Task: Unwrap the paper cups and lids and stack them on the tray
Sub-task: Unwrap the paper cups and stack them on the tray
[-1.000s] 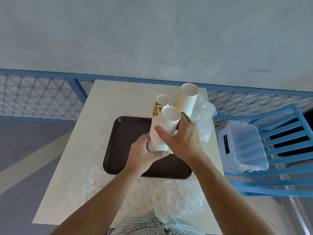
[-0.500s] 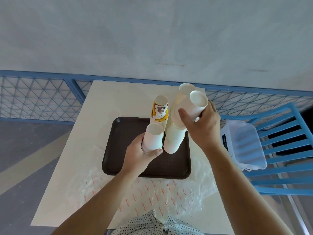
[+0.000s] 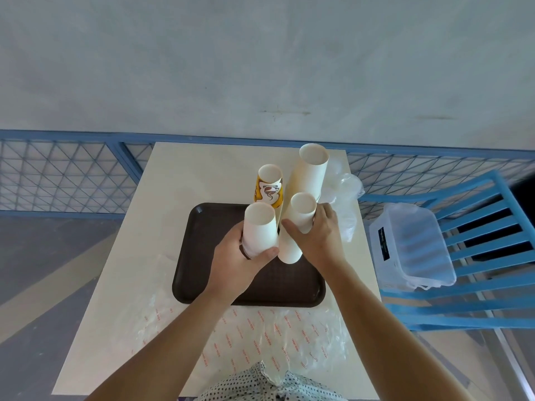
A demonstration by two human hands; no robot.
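Right hand, curled round cups, is being lowered from the top of the tall stack toward the tray, probably for placing. Another batch is being gripped by the left hand.

My left grip covers the foot of the short cup stack, so I can't count its cups. The right grip hides the narrow cup stack at its base. The yellow printed stack disappears low behind both. The bagged lids sit partly behind the tall stack. The bin label and wrapper print are too small to read. The blue chair runs off the right edge.
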